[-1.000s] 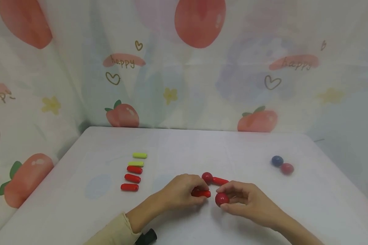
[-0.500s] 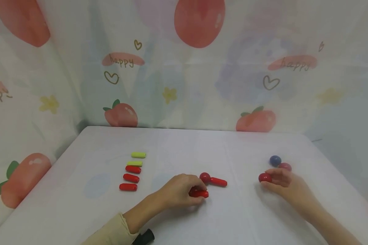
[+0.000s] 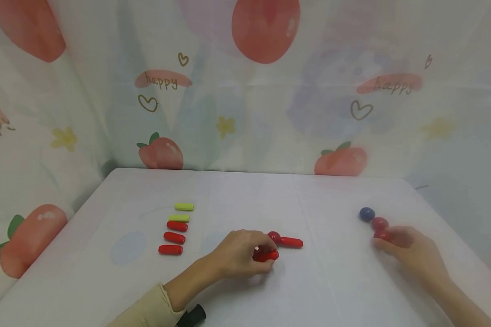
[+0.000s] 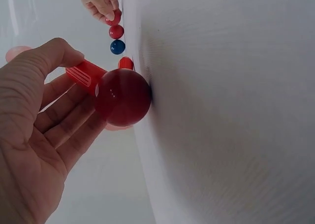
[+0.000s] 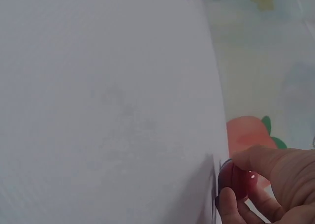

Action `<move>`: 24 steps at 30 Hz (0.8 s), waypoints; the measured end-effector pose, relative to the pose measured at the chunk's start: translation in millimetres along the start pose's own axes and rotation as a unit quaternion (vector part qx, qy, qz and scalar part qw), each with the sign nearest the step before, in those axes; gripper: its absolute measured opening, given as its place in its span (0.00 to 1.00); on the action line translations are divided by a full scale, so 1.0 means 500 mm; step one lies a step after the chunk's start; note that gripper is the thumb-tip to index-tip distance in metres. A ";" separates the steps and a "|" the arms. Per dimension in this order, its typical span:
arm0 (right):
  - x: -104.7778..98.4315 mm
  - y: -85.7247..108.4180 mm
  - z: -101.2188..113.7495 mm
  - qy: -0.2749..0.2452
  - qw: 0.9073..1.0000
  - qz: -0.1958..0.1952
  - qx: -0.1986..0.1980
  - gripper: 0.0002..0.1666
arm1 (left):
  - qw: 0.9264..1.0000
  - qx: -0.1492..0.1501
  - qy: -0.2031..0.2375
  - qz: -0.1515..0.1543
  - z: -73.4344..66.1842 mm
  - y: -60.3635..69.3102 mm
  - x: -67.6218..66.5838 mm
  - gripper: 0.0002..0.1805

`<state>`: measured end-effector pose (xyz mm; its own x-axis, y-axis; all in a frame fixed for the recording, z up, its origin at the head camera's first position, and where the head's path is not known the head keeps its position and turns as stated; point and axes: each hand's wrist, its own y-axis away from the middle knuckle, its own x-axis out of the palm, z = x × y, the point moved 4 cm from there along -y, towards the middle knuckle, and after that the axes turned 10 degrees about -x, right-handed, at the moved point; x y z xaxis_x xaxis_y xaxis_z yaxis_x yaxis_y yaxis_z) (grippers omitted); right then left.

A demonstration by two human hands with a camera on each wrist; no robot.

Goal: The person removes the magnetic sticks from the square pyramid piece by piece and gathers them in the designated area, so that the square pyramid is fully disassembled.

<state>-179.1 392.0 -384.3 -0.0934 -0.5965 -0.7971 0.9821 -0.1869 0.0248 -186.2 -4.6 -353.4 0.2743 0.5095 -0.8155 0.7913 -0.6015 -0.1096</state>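
Note:
My left hand [image 3: 243, 254], near the table's middle, pinches a red rod [image 3: 270, 256] between thumb and fingers. In the left wrist view a dark red ball [image 4: 123, 97] sits against the near end of that rod; whether they are joined I cannot tell. Just behind this hand lie another red ball [image 3: 274, 237] and a red rod [image 3: 291, 242], end to end. At the right, my right hand [image 3: 417, 254] pinches a red ball [image 3: 381, 235] by the table surface. Beside it are a pinkish-red ball [image 3: 379, 223] and a blue ball [image 3: 367, 214].
On the left of the white table [image 3: 237, 195] is a column of two yellow-green rods [image 3: 184, 206] and several red rods [image 3: 174, 237]. A black cylindrical thing [image 3: 194, 315] shows by the left sleeve [image 3: 151, 304]. Patterned cloth [image 3: 245, 100] rises behind the table.
My right hand has carried the red ball from beside the left hand to the pinkish-red and blue balls at the right. The left hand stays nearly in place with its rod.

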 end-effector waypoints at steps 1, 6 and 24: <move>0.000 0.001 0.000 0.003 1.000 -0.005 -0.001 0.50 | 1.000 0.002 0.003 -0.003 -0.001 0.000 -0.001 0.16; -0.005 0.009 0.003 0.013 1.000 -0.023 -0.013 0.48 | 0.999 0.005 0.036 -0.009 0.001 0.001 -0.005 0.16; 0.072 0.107 0.214 -0.013 0.954 -0.091 -0.286 0.17 | 0.946 -0.087 0.313 0.004 0.053 0.002 0.001 0.14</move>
<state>-147.4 277.1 -347.2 -0.2681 -0.6160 -0.7407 0.8766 0.1628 -0.4528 -200.0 -21.2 -369.3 0.5076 0.8023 -0.3139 0.8508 -0.5243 0.0359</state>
